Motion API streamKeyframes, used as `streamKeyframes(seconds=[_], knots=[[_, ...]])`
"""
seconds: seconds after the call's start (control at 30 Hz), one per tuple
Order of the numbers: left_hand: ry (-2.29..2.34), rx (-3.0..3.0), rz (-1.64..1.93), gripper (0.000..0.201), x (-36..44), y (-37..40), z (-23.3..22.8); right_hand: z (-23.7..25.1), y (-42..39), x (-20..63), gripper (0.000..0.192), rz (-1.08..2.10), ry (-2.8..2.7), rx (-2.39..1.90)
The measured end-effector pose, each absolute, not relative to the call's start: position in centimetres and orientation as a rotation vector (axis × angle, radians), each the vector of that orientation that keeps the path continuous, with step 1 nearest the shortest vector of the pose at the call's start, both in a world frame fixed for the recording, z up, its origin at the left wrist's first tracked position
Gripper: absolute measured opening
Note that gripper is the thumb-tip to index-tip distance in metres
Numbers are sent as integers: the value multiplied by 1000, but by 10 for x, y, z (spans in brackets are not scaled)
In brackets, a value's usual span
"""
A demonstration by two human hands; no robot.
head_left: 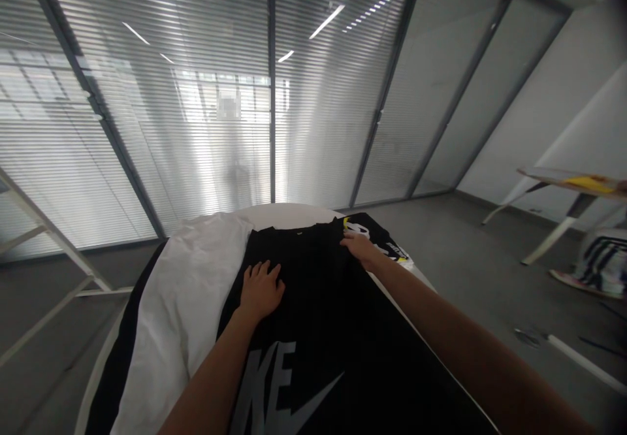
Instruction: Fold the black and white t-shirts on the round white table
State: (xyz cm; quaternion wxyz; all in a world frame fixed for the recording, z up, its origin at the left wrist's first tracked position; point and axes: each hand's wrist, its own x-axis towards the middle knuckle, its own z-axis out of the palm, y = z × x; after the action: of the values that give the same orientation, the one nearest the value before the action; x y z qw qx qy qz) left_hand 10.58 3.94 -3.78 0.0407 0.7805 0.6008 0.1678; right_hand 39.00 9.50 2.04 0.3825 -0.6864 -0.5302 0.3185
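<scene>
**Black shirt spread flat under two bare hands**

Black cotton fills the middle of the view: a black T-shirt [323, 330] lies spread on a round white surface [289, 215], its large grey lettering and swoosh logo nearest the camera and its collar end pointing away toward the windows.

At the far left stands a white metal frame [44, 239] on the grey floor. Next, at the surface's left edge, a dark garment [115, 363] hangs partly over the rim. A white garment [181, 291] lies on top of it, just beside the black T-shirt and partly tucked under its left edge.

The left hand [262, 288] rests palm down on the upper left part of the black T-shirt, fingers spread open and flat, holding nothing. Further right, the right hand [360, 247] reaches to the shirt's far right corner, near the collar. Its fingers lie on the cloth at the edge; whether they pinch the cloth or only press it cannot be told.

Just beyond the right hand, touching the shirt's corner, is another black garment with a white and yellow print [377, 238].

At the far right, well apart, a table with white legs [563, 190] stands by the wall, and striped cloth [605, 262] shows below it.

Behind everything run glass walls with closed horizontal blinds [196, 95].
</scene>
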Motion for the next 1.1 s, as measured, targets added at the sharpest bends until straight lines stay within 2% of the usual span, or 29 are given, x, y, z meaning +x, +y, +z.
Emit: streamKeyframes(seconds=[0.17,0.3,0.5,0.77,1.0,1.1], knots=[[1603,1753,988,43,83,60,-17,48,103,327,35,639,-1618,-1797],[1338,1115,1347,47,47,68,1,55,102,250,34,556,-1816,-1787],[1287,726,1296,51,14,70,-4,37,83,148,31,614,-1961,-1817],[1259,1032,1241,48,18,68,-15,11,77,132,35,649,-1942,-1792],[1485,1615,1066,47,24,74,-21,10,66,178,34,888,-1997,-1530],[1570,1809,992,46,29,74,-24,10,45,218,38,768,-2062,-1535]])
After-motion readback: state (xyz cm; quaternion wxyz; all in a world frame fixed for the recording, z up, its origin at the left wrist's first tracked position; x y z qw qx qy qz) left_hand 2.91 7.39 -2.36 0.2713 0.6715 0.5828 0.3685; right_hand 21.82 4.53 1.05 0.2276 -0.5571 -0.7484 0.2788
